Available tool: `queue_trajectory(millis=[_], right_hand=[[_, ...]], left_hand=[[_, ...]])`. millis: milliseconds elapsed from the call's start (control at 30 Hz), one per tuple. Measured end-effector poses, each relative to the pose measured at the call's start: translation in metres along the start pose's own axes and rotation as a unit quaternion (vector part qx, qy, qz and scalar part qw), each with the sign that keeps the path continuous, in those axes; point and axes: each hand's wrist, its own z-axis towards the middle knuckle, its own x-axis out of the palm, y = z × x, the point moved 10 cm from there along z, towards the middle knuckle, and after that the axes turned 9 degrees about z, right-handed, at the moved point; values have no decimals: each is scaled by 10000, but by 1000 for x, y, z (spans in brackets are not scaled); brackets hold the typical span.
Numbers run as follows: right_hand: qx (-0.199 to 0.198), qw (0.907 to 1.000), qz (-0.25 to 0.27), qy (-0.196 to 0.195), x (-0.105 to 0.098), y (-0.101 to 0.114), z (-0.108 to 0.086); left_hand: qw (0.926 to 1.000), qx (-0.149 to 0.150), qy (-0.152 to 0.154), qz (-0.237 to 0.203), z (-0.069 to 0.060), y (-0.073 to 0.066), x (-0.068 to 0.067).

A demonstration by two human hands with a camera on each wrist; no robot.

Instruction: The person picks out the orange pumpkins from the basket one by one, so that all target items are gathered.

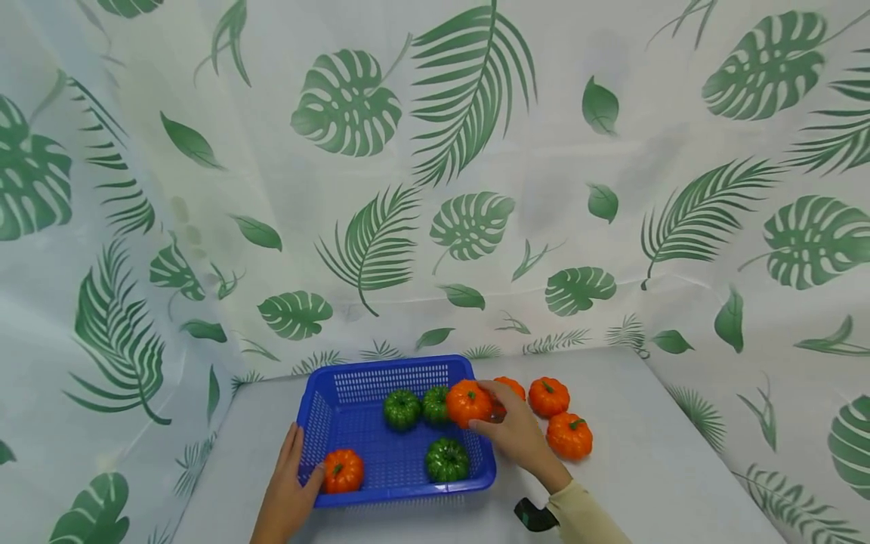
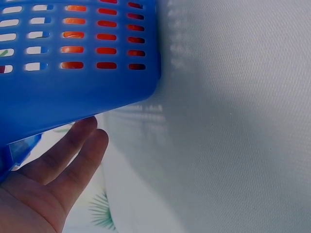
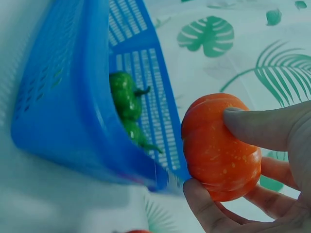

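A small orange pumpkin (image 1: 469, 403), ribbed and glossy, is held by my right hand (image 1: 513, 427) over the right side of a blue plastic basket (image 1: 401, 495). In the right wrist view, thumb and fingers pinch the orange pumpkin (image 3: 221, 148) beside the basket wall (image 3: 63, 107). Inside the basket are green pumpkins (image 1: 402, 410), three in view, plus another orange pumpkin (image 1: 343, 471) in the near left corner. My left hand (image 1: 288, 483) rests against that corner, thumb near the front rim. Its straight fingers (image 2: 80, 165) touch the basket's rim (image 2: 73, 109) from outside in the left wrist view.
Several more orange pumpkins (image 1: 569, 436) lie on the white table (image 1: 646, 453) right of the basket, one partly hidden behind my right hand. A black object (image 1: 535, 515) shows by the right sleeve. A leaf-patterned curtain (image 1: 476, 174) stands behind and at the sides.
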Motion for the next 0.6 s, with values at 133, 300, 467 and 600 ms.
queue_trajectory(millis=[133, 300, 467, 600], right_hand=[[19, 9998, -87, -149, -16, -6, -8], [253, 9993, 62, -279, -36, -21, -17], [375, 9984, 35, -417, -57, -31, -30], [513, 9971, -291, -483, -70, -39, -43]], left_hand=[[9999, -99, 74, 24, 0, 0, 1], [9997, -187, 122, 100, 0, -1, -1], [9997, -191, 130, 93, 0, -2, -1], [9997, -206, 119, 85, -1, -2, 0]])
